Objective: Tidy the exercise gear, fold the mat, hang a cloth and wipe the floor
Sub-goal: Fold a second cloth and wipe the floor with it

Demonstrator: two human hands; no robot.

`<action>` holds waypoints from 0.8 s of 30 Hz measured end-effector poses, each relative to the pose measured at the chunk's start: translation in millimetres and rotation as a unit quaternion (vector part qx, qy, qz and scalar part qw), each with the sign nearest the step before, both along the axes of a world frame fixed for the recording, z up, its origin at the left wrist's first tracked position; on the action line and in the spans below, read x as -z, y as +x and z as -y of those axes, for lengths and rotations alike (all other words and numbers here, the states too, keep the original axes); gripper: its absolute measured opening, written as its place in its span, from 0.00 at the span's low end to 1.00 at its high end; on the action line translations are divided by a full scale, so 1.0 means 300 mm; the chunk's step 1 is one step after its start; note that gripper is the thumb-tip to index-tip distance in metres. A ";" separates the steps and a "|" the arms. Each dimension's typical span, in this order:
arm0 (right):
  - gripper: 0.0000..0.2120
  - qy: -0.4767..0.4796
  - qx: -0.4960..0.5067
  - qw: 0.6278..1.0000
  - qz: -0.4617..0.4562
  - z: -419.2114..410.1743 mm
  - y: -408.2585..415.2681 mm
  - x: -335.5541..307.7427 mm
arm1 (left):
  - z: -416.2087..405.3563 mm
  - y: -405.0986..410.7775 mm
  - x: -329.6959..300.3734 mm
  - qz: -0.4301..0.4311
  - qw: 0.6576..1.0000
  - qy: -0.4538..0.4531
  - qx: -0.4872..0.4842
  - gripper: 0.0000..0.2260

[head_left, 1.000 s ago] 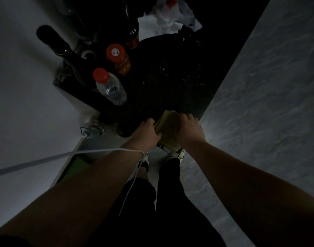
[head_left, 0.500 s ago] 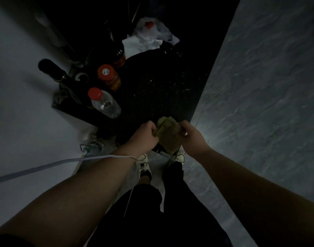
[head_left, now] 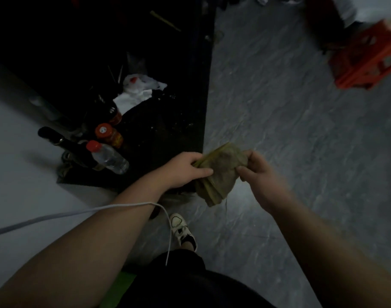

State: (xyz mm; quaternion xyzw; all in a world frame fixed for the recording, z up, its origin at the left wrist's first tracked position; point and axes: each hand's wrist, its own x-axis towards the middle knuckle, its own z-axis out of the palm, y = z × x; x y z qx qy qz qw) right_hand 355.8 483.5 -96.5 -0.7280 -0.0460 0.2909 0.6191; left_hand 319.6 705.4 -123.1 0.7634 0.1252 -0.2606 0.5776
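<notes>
The crumpled, stained olive-green cloth (head_left: pixel 216 172) has come away from over the dark shelf corner and now hangs above the grey marbled floor (head_left: pixel 301 141), left hand (head_left: pixel 185 168) and right hand (head_left: pixel 255 172) each pinching an end; wiping or hanging likely follows.

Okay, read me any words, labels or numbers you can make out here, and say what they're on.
None can be read.
Orange-lidded jar: white mark on the lid and a red-yellow label, both too blurred.
Clear plastic water bottle with red cap: no legible text.
Red plastic crate: blurred.
</notes>
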 end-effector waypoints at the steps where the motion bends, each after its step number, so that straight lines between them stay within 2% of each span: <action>1: 0.07 0.000 0.027 1.000 0.009 0.057 -0.028 -0.025 | 0.051 -0.005 -0.026 0.012 1.000 -0.002 0.002 0.06; 6: 0.10 -0.029 0.155 0.985 0.063 0.426 -0.248 -0.112 | 0.439 -0.031 -0.110 0.111 0.990 0.030 0.084 0.03; 9: 0.11 -0.060 0.232 0.967 0.086 0.721 -0.443 -0.166 | 0.765 -0.105 -0.176 0.175 0.971 0.052 0.156 0.05; 14: 0.08 -0.148 0.364 0.913 0.109 1.252 -0.817 -0.272 | 1.349 -0.282 -0.279 0.183 0.946 -0.027 0.265 0.02; 17: 0.04 -0.183 0.452 0.867 0.105 1.527 -1.060 -0.331 | 1.700 -0.409 -0.363 0.182 0.911 -0.059 0.366 0.02; 20: 0.06 -0.208 0.522 0.822 0.096 1.743 -1.298 -0.370 | 2.018 -0.560 -0.441 0.186 0.866 -0.082 0.458 0.07; 24: 0.09 -0.217 0.559 0.800 0.036 1.957 -1.576 -0.389 | 2.339 -0.749 -0.492 0.188 0.796 -0.096 0.567 0.09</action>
